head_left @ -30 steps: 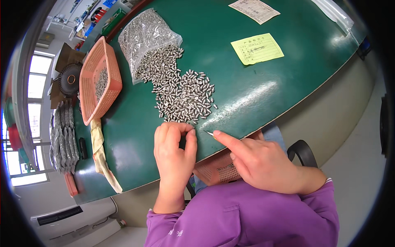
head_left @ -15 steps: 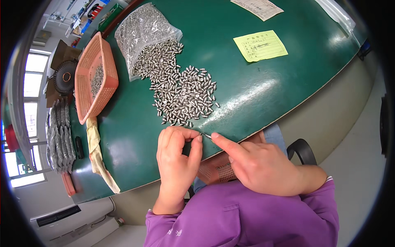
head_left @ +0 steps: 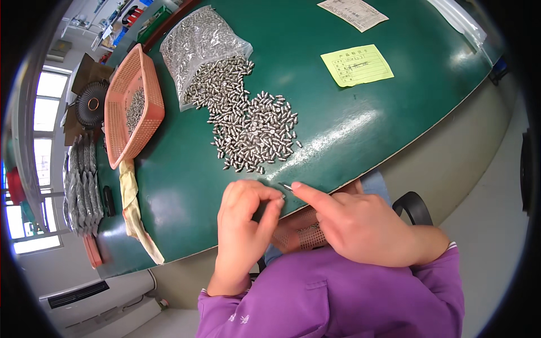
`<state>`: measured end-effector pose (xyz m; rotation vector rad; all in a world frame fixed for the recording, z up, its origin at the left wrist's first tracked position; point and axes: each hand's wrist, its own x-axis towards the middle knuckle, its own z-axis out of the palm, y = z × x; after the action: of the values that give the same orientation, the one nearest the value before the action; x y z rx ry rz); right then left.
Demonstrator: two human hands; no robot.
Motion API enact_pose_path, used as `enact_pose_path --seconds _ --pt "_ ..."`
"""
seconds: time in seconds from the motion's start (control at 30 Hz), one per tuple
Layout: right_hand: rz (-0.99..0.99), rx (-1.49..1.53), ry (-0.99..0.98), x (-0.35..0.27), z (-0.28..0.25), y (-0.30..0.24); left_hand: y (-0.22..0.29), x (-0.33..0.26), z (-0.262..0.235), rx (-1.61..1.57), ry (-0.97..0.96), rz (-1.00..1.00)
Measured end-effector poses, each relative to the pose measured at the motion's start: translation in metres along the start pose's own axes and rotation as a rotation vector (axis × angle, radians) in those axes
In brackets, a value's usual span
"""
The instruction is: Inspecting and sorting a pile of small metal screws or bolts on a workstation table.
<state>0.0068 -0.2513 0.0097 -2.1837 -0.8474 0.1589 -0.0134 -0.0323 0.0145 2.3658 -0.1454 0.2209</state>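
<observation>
My left hand (head_left: 242,217) is closed in a pinch near the table's front edge, thumb and forefinger tips together. Whatever may be between them is too small or hidden to make out. Just to its right, my right hand (head_left: 360,228) grips a thin, pointed metal tool (head_left: 286,186), forefinger stretched along it. The tool's tip points toward the left fingertips and stands a little apart from them. Beyond both hands lies a heap of small, shiny, bullet-shaped metal parts (head_left: 256,132), spilling from a clear plastic bag (head_left: 197,36) on the green table (head_left: 417,101).
At the left stands a pink perforated basket (head_left: 152,112) with small parts inside. A yellowish cloth (head_left: 132,208) and stacked filled bags (head_left: 83,186) lie nearby. A yellow card (head_left: 358,65) and a paper slip (head_left: 355,12) rest at the far right. Below the table edge is another basket (head_left: 313,236).
My left fingertips have drawn slightly down and away from the tool's tip, opening a gap between them. My right hand has barely moved.
</observation>
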Motion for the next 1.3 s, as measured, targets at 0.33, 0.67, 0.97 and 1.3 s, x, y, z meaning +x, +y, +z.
enact_pose_path --seconds 0.33,0.67,0.97,1.3 --pt "-0.005 0.034 0.060 -0.004 -0.001 0.004 -0.011 0.017 0.009 0.213 0.225 0.050" --pt "-0.010 -0.006 0.073 -0.001 0.002 0.002 -0.005 0.013 0.008 0.149 0.139 -0.013" --pt "-0.013 -0.059 0.045 -0.002 0.003 -0.002 -0.002 0.006 0.009 0.076 0.103 -0.012" --pt "-0.034 -0.132 -0.036 0.002 -0.003 -0.006 -0.005 0.007 0.006 0.082 0.074 0.049"
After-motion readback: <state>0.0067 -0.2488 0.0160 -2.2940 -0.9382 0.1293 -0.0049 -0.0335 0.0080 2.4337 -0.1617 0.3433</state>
